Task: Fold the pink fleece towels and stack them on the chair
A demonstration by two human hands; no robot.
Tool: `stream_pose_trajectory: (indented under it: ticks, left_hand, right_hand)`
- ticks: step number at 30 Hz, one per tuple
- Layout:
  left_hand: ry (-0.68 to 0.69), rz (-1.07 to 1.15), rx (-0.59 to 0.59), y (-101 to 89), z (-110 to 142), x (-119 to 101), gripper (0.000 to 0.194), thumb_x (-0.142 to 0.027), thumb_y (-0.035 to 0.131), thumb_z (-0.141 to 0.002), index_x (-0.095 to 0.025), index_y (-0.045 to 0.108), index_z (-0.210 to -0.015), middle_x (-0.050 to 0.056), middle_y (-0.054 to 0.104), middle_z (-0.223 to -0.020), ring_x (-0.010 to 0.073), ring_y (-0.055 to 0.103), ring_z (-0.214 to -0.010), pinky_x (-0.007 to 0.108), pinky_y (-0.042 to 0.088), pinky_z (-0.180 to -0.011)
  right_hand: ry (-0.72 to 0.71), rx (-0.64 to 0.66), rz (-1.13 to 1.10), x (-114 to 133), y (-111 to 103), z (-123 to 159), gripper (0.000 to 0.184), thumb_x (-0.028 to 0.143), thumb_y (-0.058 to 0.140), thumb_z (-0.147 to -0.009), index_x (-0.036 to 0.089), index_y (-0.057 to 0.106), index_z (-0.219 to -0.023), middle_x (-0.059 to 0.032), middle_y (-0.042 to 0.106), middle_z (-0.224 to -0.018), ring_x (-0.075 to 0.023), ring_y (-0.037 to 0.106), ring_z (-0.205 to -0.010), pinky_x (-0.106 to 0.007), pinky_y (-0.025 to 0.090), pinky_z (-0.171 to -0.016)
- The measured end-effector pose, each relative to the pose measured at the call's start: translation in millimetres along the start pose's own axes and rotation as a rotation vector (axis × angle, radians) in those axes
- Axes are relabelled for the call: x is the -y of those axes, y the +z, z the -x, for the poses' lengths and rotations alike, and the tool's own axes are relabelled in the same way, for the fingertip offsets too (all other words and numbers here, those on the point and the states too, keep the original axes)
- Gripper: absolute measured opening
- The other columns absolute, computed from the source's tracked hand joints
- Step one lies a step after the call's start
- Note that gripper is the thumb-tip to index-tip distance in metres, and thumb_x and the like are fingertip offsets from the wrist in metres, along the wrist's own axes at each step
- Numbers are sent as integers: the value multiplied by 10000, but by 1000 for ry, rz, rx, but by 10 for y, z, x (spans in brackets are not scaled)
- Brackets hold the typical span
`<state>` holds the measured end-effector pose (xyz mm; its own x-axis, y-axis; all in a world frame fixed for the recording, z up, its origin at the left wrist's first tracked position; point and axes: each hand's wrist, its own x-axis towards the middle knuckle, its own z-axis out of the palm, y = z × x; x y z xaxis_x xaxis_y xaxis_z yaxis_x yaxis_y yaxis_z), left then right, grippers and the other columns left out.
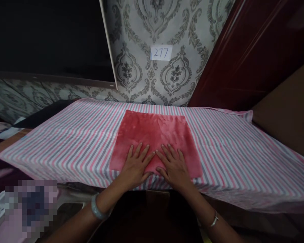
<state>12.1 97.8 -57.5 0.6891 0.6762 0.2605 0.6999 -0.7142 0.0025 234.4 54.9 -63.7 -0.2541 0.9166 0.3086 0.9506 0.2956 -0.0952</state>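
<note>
A red plush cloth, roughly square, lies flat on a striped tablecloth. My left hand rests palm down on the cloth's near left part, fingers spread. Beside it, my right hand lies flat on the near right part, its fingers also apart. The thumbs point toward each other near the cloth's front edge. Lighter and darker patches show in the pile. Neither hand grips anything.
A large dark screen hangs on the patterned wall at the left. A paper marked 277 is stuck on the wall. Dark red wood rises at the back right, with a brown panel at the right.
</note>
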Motion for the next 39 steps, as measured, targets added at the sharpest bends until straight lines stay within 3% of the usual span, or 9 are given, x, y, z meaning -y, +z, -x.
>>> stream_pose_trajectory:
  ticks: [10,15,21,24,28,34,39]
  left_hand:
    - [49,-85,-78,-62,90,91,779,-562,589,-927,-296,318,-1607,109,293,-1683,383,224,-1551,657,143,-1235]
    - [13,-132,-125,-160,377,383,681,-407,582,-943,-289,374,-1580,104,352,-1657,350,271,-1541,660,77,-1248]
    - [-21,-133,-189,-163,638,697,702,-279,575,-911,-282,378,-1584,96,280,-1687,351,210,-1564,611,219,-1241]
    - [-36,-58,-209,-150,655,784,834,-152,571,-843,-274,292,-1619,88,174,-1717,347,188,-1570,557,327,-1218]
    - [-13,38,-194,-182,655,952,990,-64,525,-776,-310,127,-1649,76,170,-1717,311,317,-1532,486,417,-1181]
    - [47,83,-217,-248,616,1253,938,-220,580,-891,-251,39,-1657,146,286,-1675,302,387,-1498,454,422,-1177]
    - [57,54,-187,-299,460,1395,941,-68,497,-882,-330,15,-1646,100,281,-1682,265,424,-1478,417,437,-1163]
  right_hand:
    - [-70,-20,51,-130,-29,101,633,495,514,-999,326,363,-1591,-53,329,-1665,-306,278,-1528,-563,218,-1207]
    - [-77,-77,77,-454,-77,393,724,477,566,-966,309,299,-1618,-78,342,-1660,-316,287,-1526,-592,193,-1221]
    - [-33,-221,-18,-875,13,671,900,186,529,-881,326,97,-1658,-73,300,-1677,-320,258,-1544,-584,334,-1182]
    - [-8,-273,-115,-980,44,709,948,94,488,-835,341,86,-1658,-48,243,-1697,-285,283,-1539,-502,393,-1181]
    - [-16,-250,-192,-1084,30,701,953,61,455,-815,347,103,-1653,-45,246,-1694,-217,388,-1491,-392,473,-1126]
    - [-85,-254,-207,-1261,-34,614,962,105,515,-819,311,91,-1656,-79,239,-1696,-235,315,-1530,-407,458,-1143]
    - [-143,-206,-171,-1317,-118,544,955,129,537,-845,317,73,-1658,-92,215,-1704,-236,340,-1519,-389,477,-1122]
